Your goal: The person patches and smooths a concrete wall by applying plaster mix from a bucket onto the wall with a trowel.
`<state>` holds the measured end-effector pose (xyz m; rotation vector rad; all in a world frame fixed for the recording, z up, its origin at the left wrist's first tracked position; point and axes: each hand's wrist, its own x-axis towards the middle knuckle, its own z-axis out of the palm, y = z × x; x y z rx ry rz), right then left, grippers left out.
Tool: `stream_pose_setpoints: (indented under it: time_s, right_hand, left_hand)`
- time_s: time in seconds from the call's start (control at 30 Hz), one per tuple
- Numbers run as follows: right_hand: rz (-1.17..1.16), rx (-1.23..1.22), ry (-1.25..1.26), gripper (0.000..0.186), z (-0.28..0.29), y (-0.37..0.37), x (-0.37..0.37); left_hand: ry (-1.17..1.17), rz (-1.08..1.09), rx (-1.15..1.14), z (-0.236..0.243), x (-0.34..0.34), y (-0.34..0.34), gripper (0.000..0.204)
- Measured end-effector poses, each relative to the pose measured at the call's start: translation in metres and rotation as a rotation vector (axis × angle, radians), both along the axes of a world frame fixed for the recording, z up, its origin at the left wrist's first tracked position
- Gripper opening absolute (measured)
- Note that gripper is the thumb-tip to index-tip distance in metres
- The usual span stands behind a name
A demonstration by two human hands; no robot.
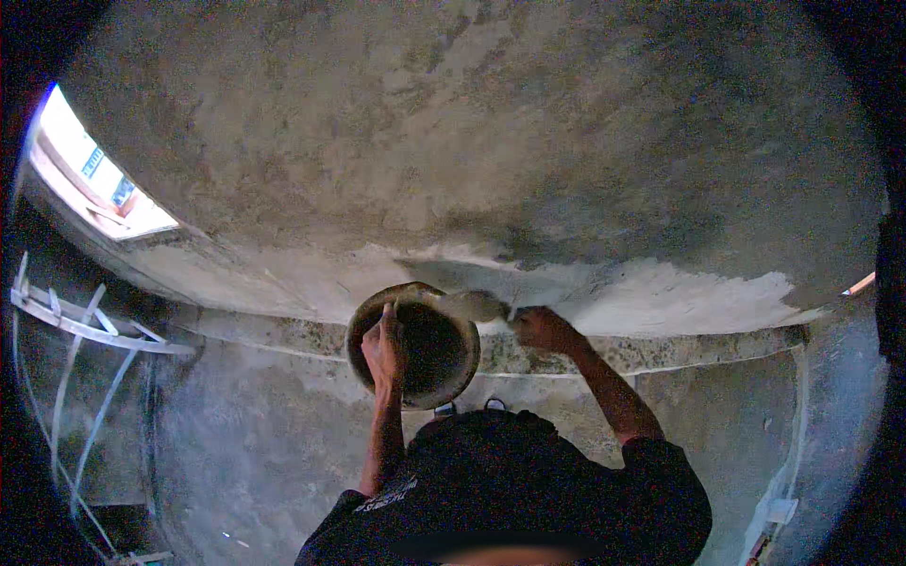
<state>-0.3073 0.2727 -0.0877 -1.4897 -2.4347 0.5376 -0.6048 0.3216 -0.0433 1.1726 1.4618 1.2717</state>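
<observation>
A round bucket with a dark inside hangs in front of me, close to the wall. My left hand is closed on it, the fingers near its far rim; whether they grip the rim or a handle is hard to see. My right hand is wrapped round the handle of a trowel, which is mostly hidden in the fist. The trowel's blade points left and reaches the bucket's right rim. Behind both hands, the lower part of the plastered wall carries a pale, smooth patch.
A white metal frame stands at the left. Above it a bright window opening cuts into the wall. A rough ledge runs along the wall's foot. Concrete floor lies around my feet.
</observation>
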Motion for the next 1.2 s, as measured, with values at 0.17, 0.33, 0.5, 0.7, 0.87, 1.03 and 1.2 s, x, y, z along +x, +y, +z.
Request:
stream_pose_setpoints:
  time_s: [0.17,0.33,0.5,0.7,0.87,1.03,1.2]
  right_hand:
    - [-0.114,-0.125,-0.117,0.035,-0.030,0.015,-0.079]
    - [-0.130,0.186,-0.103,0.013,-0.102,0.055,-0.152]
    - [0.162,0.302,-0.461,0.012,-0.132,0.072,-0.189]
    - [0.174,0.187,-0.685,0.012,-0.164,0.105,-0.182]
    - [0.477,-0.246,0.282,0.020,-0.130,0.122,-0.160]
    - [0.414,-0.553,0.104,0.026,-0.222,0.126,-0.115]
    - [0.291,-0.931,0.787,0.028,-0.143,0.064,-0.180]
  left_hand:
    - [-0.021,-0.067,-0.028,0.014,0.000,-0.004,0.045]
    - [0.249,0.050,-0.002,0.016,-0.008,0.000,0.046]
    - [0.289,0.241,0.140,0.013,-0.010,-0.006,0.042]
    - [-0.133,0.322,0.255,0.023,0.005,-0.019,0.028]
    - [0.247,0.407,0.335,0.013,-0.012,-0.036,0.027]
    - [0.134,0.174,0.341,0.027,0.026,-0.041,0.032]
    - [0.418,0.256,0.379,0.021,0.006,-0.066,0.029]
